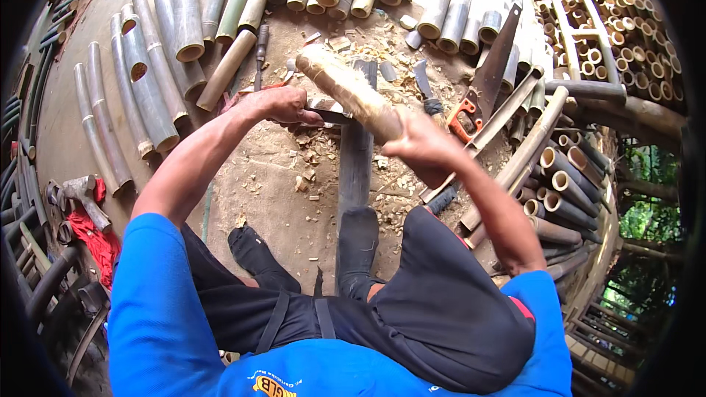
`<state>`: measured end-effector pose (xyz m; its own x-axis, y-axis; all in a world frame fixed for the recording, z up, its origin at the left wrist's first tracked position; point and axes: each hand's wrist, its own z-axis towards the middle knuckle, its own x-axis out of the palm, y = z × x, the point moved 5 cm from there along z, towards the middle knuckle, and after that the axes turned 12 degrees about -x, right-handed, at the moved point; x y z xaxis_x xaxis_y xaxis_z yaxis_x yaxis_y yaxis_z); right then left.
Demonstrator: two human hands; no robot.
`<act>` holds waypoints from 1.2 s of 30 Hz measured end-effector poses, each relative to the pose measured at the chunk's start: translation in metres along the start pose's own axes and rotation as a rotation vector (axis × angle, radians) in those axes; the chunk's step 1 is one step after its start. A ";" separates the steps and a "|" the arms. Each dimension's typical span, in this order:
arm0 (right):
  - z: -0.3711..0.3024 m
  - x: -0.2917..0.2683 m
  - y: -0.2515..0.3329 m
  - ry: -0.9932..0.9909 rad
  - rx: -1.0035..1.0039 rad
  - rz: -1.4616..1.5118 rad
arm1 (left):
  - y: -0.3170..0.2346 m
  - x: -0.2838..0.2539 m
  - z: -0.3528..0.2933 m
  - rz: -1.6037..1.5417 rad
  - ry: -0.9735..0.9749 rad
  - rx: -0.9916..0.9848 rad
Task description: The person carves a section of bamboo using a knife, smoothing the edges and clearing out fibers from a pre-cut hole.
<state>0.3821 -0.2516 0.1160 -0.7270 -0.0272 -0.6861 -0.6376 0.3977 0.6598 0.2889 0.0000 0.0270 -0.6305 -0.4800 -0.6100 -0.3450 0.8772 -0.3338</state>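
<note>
A steel blade [329, 109] is clasped by the left hand [287, 105] over a bamboo pole [354, 169], a wooden club [344, 90] by the right hand [426, 143]; a handsaw [493, 70] is seen at two o'clock.

one head-worn fisheye view, from above, facing down, near the lap [448, 309]

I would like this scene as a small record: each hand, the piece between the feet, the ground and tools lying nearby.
Left hand: grips metal-bladed tool
Right hand: holds thick wooden club
Piece: dark bamboo length, right foot at its near end
Ground: scattered pale chips
Nearby: orange-handled saw, curved-blade tool
</note>
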 end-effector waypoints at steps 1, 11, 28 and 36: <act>0.010 -0.021 0.012 0.035 0.053 0.057 | 0.022 0.009 0.004 -0.080 0.038 -0.005; -0.014 0.040 -0.017 -0.209 0.061 0.137 | 0.000 0.006 0.009 -0.172 0.215 0.030; -0.085 -0.014 -0.017 -0.585 0.280 0.835 | -0.039 0.003 -0.086 0.114 -0.931 0.222; -0.084 0.003 -0.017 -0.516 0.209 0.659 | -0.002 0.097 -0.094 0.082 -0.599 -0.002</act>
<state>0.3690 -0.3354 0.1284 -0.6933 0.6683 -0.2696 -0.0291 0.3478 0.9371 0.1633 -0.0485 0.0360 -0.1541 -0.3267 -0.9325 -0.3131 0.9113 -0.2675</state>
